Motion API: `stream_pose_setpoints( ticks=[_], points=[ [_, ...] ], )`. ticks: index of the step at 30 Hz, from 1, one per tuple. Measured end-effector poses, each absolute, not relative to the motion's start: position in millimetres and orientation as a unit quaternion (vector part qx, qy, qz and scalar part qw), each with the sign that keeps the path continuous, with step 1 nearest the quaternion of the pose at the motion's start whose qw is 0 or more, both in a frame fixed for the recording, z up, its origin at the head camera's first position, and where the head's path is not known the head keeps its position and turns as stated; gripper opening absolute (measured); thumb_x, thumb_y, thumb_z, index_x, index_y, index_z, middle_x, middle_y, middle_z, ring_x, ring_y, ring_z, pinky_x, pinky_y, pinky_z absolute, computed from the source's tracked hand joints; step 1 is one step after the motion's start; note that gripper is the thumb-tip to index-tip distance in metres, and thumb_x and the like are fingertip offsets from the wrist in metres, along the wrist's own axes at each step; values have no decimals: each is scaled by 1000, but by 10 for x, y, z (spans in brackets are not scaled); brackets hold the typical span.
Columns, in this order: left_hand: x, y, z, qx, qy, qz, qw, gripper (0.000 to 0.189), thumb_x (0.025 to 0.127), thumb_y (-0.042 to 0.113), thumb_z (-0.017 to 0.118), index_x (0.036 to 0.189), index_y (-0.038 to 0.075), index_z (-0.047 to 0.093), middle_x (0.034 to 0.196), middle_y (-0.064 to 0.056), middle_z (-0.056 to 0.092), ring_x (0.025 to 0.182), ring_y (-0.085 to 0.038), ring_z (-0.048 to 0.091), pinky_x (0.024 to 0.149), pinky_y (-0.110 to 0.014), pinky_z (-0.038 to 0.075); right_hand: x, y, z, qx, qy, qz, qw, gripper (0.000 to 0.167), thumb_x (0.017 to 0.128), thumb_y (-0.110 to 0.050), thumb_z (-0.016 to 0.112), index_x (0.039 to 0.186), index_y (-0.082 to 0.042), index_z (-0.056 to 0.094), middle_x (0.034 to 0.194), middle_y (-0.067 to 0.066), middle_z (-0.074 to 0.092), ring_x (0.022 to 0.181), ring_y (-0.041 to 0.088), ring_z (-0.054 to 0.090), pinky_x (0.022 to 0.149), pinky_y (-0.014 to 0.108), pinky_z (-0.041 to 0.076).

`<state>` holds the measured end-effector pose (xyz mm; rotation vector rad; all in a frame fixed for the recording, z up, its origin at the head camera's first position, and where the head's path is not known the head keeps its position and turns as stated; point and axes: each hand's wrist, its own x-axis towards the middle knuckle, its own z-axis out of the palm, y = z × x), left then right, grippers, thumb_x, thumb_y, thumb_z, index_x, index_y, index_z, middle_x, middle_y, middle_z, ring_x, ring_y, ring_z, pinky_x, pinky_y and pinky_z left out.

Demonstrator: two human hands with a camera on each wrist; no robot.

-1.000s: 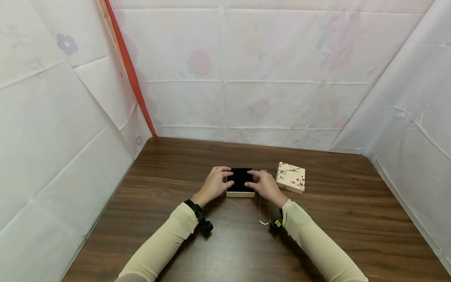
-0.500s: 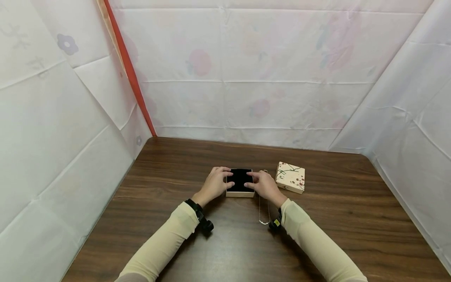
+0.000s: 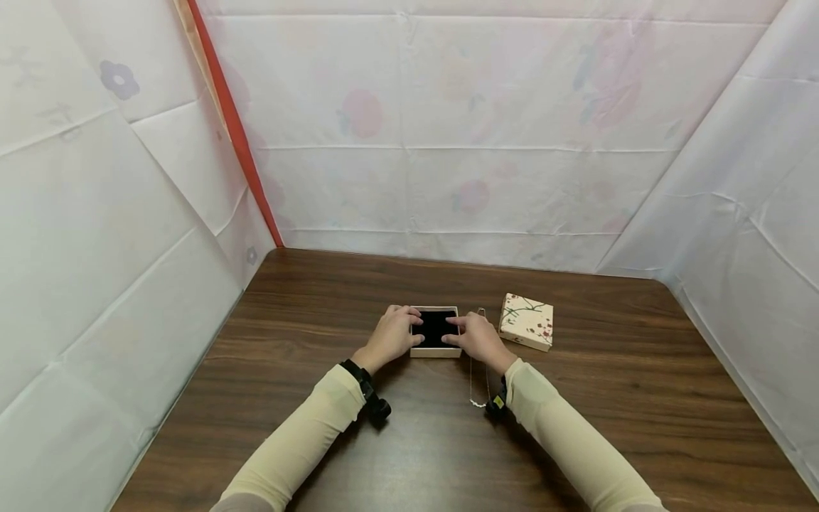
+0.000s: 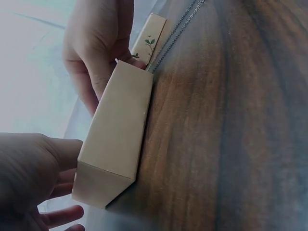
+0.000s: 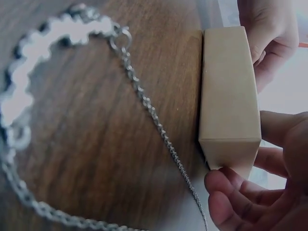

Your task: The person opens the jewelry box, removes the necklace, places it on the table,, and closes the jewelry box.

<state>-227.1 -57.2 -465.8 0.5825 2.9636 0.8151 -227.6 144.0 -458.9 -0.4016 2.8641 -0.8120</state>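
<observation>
A: Where is the box (image 3: 435, 353)?
B: On the table (image 3: 301, 313), between the two hands; it stands open side up, with a black pad (image 3: 435, 327) inside; a strip of pale inner wall shows behind the pad, along the far rim.

A: And the left hand (image 3: 390, 333)?
B: At the left wall; thumb and forefinger reach over the rim, a gap between them; whether they grip the wall or only press the pad, I can't tell.

A: The right hand (image 3: 481, 337)?
B: It mirrors that on the right side; its lower fingers bend against the outer wall, plain in the right wrist view; again I can't tell a grip from a press.

A: What lies near it?
B: A necklace (image 5: 62, 31), partly under that hand; its pale pieces lie toward the person, near the wrist; a patterned lid (image 3: 527, 321) sits just beyond the hand, to the right.

A: Anything else?
B: Pale yellow sleeves (image 3: 301, 430) cover both arms; white cloth (image 3: 307, 78) hangs behind the table, a red strip (image 3: 235, 128) at its left corner.
</observation>
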Motion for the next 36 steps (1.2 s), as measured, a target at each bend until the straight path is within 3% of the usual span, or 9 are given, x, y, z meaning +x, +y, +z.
stream_pose_setpoints(
  ticks=[3,6,9,16,26,36],
  points=[
    [-2281,-558,-4629,183,949,256,17,31,87,21,74,115,6,72,130,-6,62,126,-32,49,105,-50,40,-2290,1426,-4587,-138,953,-260,76,46,87,-28,73,129,-10,65,77,9,60,53,13,40,51,24,33],
    [-2294,-546,-4589,175,951,254,27,31,87,21,74,114,7,72,130,-5,63,127,-33,48,105,-51,39,-2315,1411,-4569,-142,953,-255,77,44,86,-27,75,125,-9,67,102,15,73,51,12,44,52,24,37],
    [-2306,-535,-4550,170,952,251,32,30,87,21,75,113,7,73,130,-5,63,127,-33,49,106,-51,39,-2347,1400,-4545,-141,955,-250,73,42,84,-27,77,121,-9,70,121,10,70,51,12,47,56,25,40],
    [-2310,-516,-4539,164,954,245,53,31,88,22,73,116,8,72,132,-5,62,127,-31,50,107,-50,39,-2368,1396,-4539,-130,958,-240,87,41,83,-28,77,120,-11,71,122,6,69,48,10,43,51,23,36],
    [-2303,-517,-4549,170,954,241,46,29,87,22,75,112,8,74,128,-5,64,121,-31,54,103,-49,43,-2361,1396,-4579,-136,959,-235,83,41,83,-29,77,119,-11,71,122,4,69,62,11,61,59,24,42],
    [-2303,-528,-4558,174,952,249,46,28,88,21,73,112,7,73,127,-6,64,120,-31,55,102,-49,44,-2368,1387,-4570,-140,958,-235,87,40,83,-28,77,118,-11,72,120,6,70,58,11,58,58,23,41]
  ],
)
